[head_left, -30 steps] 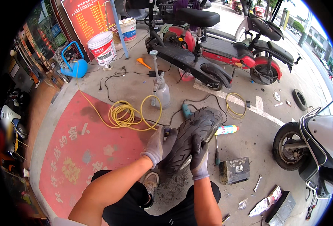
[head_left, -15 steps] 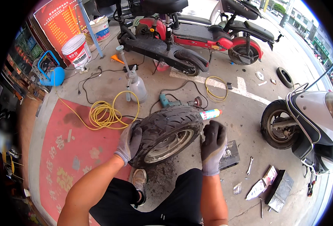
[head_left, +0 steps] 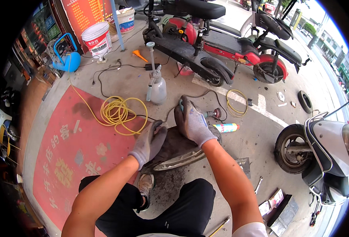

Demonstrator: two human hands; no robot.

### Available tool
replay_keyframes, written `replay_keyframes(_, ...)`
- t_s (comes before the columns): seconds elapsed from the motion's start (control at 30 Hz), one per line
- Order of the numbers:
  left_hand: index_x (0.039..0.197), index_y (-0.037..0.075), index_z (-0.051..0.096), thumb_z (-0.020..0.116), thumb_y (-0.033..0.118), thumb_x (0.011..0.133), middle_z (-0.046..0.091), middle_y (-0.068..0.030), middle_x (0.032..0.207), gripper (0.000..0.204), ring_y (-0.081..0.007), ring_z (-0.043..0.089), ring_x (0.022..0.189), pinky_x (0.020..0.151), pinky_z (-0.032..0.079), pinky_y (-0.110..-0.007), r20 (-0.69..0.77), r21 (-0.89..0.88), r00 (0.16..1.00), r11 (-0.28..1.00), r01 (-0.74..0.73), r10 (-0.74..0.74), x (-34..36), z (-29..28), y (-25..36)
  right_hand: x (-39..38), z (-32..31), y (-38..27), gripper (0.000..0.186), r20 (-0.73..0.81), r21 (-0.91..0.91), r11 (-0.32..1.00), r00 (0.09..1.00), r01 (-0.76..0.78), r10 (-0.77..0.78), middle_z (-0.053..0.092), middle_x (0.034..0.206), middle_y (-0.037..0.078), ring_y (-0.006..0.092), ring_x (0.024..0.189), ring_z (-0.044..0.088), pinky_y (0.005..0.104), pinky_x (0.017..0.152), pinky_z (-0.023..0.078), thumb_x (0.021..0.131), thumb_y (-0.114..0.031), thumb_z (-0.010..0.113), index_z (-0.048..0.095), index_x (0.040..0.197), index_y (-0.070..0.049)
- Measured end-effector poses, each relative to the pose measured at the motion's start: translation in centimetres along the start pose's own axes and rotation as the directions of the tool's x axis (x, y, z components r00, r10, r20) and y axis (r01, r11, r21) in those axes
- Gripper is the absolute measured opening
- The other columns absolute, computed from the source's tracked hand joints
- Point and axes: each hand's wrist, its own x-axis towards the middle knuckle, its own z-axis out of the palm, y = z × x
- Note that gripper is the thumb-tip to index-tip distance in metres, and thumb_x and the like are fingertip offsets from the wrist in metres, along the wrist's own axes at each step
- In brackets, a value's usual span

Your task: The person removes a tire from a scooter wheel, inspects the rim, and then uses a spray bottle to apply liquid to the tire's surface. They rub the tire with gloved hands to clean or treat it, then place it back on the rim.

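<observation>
A scooter wheel with a black tyre (head_left: 169,147) and a silver rim (head_left: 182,161) stands tilted on the ground between my knees. My left hand (head_left: 148,142), in a grey glove with dark fingers, grips the tyre's left side with curved fingers. Over the wheel reaches my right hand (head_left: 192,123), its gloved fingers closed around the teal body of a power drill (head_left: 181,102). That hand covers most of the tool; its round dark red head (head_left: 217,113) shows to the right. Just beyond the tyre lies a white, blue and yellow tube (head_left: 226,127).
A coiled yellow hose (head_left: 119,112) lies left, near a spray bottle (head_left: 157,90). A black scooter (head_left: 190,55) and a red one (head_left: 237,51) stand ahead. At right are a silver scooter (head_left: 328,138), a wrench (head_left: 258,185) and a metal tray (head_left: 283,217).
My right hand has moved from the wheel's right side forward and left onto the drill. My left hand stays at the tyre. The view has shifted.
</observation>
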Motion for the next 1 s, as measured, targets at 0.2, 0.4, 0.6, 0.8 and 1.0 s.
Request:
replay_keyframes(0.2, 0.105, 0.004, 0.063, 0.051, 0.037, 0.095, 0.068, -0.0213, 0.1, 0.036, -0.0412, 0.062, 0.099, 0.086, 0.048, -0.049, 0.005, 0.202, 1.0, 0.979, 0.016, -0.017, -0.5, -0.1, 1.4, 5.6, -0.5, 1.7, 0.031, 0.111, 0.146, 0.982, 0.989, -0.117, 0.101, 0.066, 0.093, 0.029, 0.048, 0.093, 0.062, 0.0517, 0.08, 0.048, 0.096, -0.028, 0.054, 0.062, 0.095, 0.003)
replay_keyframes(0.4, 0.102, 0.003, 0.064, 0.06, 0.03, 0.088, 0.067, -0.0198, 0.097, 0.031, -0.0382, 0.062, 0.095, 0.085, 0.048, -0.045, -0.087, 0.169, 0.99, 0.981, -0.095, 0.111, -1.5, -0.6, -1.6, 18.7, 4.7, -0.1, 0.056, 0.435, -0.189, 0.954, 0.851, -0.234, 0.295, 0.065, 0.099, 0.02, 0.0367, 0.087, 0.064, 0.0439, 0.077, 0.05, 0.091, -0.049, 0.056, 0.062, 0.108, 0.004)
replay_keyframes(0.6, 0.106, 0.0, 0.065, 0.061, 0.034, 0.087, 0.069, -0.0155, 0.1, 0.039, -0.0307, 0.063, 0.1, 0.092, 0.045, -0.039, -0.002, 0.176, 0.999, 0.983, -0.051, 0.052, -3.2, -0.8, -1.7, 23.9, 13.0, 1.8, 0.075, 0.583, -0.291, 0.786, 0.55, -0.545, 0.598, 0.059, 0.096, 0.016, 0.0283, 0.08, 0.059, 0.0414, 0.07, 0.051, 0.078, -0.059, 0.07, 0.055, 0.122, 0.0)
replay_keyframes(0.8, 0.121, 0.003, 0.059, 0.057, 0.024, 0.085, 0.065, -0.0137, 0.117, 0.042, -0.0275, 0.061, 0.109, 0.098, 0.043, -0.041, 0.176, 0.189, 0.984, 0.982, -0.002, -0.032, -2.2, -2.4, -1.6, 22.6, 19.8, 4.4, 0.08, 0.644, 0.016, 0.546, 0.426, -0.838, 0.636, 0.051, 0.121, 0.02, 0.0384, 0.108, 0.053, 0.0564, 0.092, 0.044, 0.073, -0.058, 0.076, 0.05, 0.13, -0.01)
replay_keyframes(1.0, 0.117, 0.007, 0.06, 0.056, 0.026, 0.087, 0.064, -0.0117, 0.108, 0.036, -0.0297, 0.062, 0.098, 0.086, 0.044, -0.045, 0.007, 0.129, 1.0, 0.992, -0.002, 0.001, -2.9, 0.0, -2.4, 22.7, 24.4, 7.0, 0.077, 0.752, 0.303, 0.151, 0.333, -0.941, 0.568, 0.051, 0.127, 0.013, 0.0363, 0.119, 0.048, 0.0571, 0.098, 0.039, 0.071, -0.059, 0.077, 0.052, 0.128, -0.013)
